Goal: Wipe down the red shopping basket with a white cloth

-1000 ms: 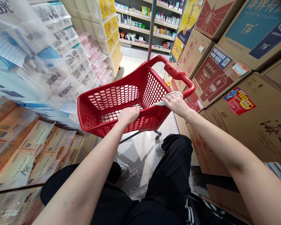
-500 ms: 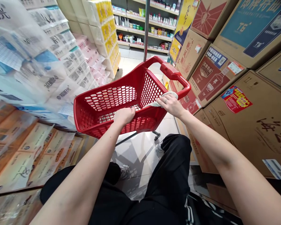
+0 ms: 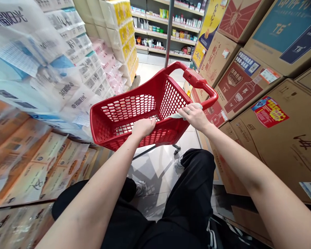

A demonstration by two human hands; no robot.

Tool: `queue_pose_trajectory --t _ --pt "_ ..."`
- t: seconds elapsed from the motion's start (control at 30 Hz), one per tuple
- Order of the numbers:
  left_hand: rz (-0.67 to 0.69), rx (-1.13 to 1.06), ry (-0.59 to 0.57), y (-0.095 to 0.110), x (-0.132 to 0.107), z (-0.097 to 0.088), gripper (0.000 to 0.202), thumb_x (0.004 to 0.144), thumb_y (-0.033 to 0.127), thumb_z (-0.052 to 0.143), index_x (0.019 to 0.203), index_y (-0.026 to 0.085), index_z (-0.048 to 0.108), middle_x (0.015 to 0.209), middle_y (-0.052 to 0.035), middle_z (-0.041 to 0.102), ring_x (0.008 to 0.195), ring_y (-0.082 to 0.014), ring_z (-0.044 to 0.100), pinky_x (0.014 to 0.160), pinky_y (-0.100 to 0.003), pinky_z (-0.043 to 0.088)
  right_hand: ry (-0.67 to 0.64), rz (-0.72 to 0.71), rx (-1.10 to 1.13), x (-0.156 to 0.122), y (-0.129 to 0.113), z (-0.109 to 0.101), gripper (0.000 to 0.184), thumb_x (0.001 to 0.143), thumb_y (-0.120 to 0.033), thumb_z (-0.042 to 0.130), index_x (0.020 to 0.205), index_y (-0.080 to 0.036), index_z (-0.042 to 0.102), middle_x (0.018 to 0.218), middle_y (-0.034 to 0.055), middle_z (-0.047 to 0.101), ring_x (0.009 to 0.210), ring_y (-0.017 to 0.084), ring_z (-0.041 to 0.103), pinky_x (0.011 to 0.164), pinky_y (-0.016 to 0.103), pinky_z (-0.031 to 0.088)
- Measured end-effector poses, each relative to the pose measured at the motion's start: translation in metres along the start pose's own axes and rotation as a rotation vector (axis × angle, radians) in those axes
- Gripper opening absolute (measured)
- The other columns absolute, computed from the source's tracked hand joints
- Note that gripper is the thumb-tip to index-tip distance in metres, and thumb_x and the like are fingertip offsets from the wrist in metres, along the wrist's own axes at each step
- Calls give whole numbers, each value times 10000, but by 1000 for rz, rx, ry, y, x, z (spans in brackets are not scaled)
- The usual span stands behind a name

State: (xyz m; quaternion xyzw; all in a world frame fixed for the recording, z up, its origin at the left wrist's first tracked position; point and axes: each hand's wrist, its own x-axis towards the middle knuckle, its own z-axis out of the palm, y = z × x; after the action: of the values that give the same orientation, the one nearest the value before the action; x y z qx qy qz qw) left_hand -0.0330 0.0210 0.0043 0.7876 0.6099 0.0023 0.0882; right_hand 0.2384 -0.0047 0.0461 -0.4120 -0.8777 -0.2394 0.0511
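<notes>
A red plastic shopping basket on wheels stands tilted in a narrow shop aisle in front of me. My left hand is closed over the basket's near rim. My right hand presses a pale cloth against the basket's right rim, just below its red handle. The basket holds nothing that I can see. My legs in black trousers are below.
Stacked packs of tissue paper wall the left side. Brown cardboard cartons are piled high on the right. A grey pole and shelves of bottles stand at the aisle's far end. The floor is pale tile.
The basket and both hands stay together, drifting slightly in the picture. My right hand with the cloth has shifted a little along the right rim.
</notes>
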Motion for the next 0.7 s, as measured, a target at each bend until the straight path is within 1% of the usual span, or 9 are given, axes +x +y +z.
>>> queue_pose_trajectory --t 0.07,0.13,0.27,0.33,0.4,0.53,0.6,0.7 --pt "24 11 8 1 0 0 690 945 424 119 991 100 727 1023 -194 719 973 -309 669 817 -383 481 -1 32 -21 -6 12 -6 389 997 -189 310 1319 -166 526 1158 122 622 1088 239 472 969 398 289" --pt "48 29 12 3 0 1 670 947 402 125 1010 108 723 1012 -188 722 968 -307 670 819 -389 480 -17 47 -42 -7 15 -10 376 993 -185 312 1283 -164 550 1137 123 626 1072 242 474 962 398 292" --pt "23 19 20 5 -2 1 692 952 429 112 1001 124 730 990 -176 727 954 -304 674 814 -394 481 -53 103 -75 0 6 -7 361 988 -171 284 1120 -145 619 1026 125 640 971 246 492 905 389 313" --pt "9 -2 29 3 -3 1 712 948 452 107 971 121 737 976 -177 728 948 -313 674 803 -397 483 -66 116 -83 3 2 -4 355 980 -156 284 1076 -134 625 1000 130 639 952 251 497 888 386 318" --pt "-3 -17 30 2 -4 0 717 943 467 116 943 116 741 972 -181 728 945 -320 675 799 -397 483 -82 89 -82 5 1 -4 345 975 -150 294 1093 -124 617 1009 132 636 948 255 504 890 386 321" --pt "-13 -36 16 -2 -6 -3 707 936 463 130 923 111 743 993 -184 726 951 -325 672 799 -395 482 -109 -24 -31 3 6 -10 363 979 -160 309 1247 -110 549 1099 138 629 1003 260 509 920 388 321" --pt "-17 -43 13 -2 -6 -4 714 937 470 124 925 115 744 1001 -182 725 961 -323 670 809 -394 480 -130 -52 -12 5 5 -13 381 977 -156 314 1297 -97 512 1120 149 628 1019 262 513 919 393 320" --pt "-29 -50 15 -1 -6 -3 742 939 508 110 927 123 745 1007 -178 726 979 -313 668 837 -387 476 -167 -61 -20 15 -5 -12 360 973 -146 318 1252 -99 541 1051 141 648 949 256 543 860 378 331"
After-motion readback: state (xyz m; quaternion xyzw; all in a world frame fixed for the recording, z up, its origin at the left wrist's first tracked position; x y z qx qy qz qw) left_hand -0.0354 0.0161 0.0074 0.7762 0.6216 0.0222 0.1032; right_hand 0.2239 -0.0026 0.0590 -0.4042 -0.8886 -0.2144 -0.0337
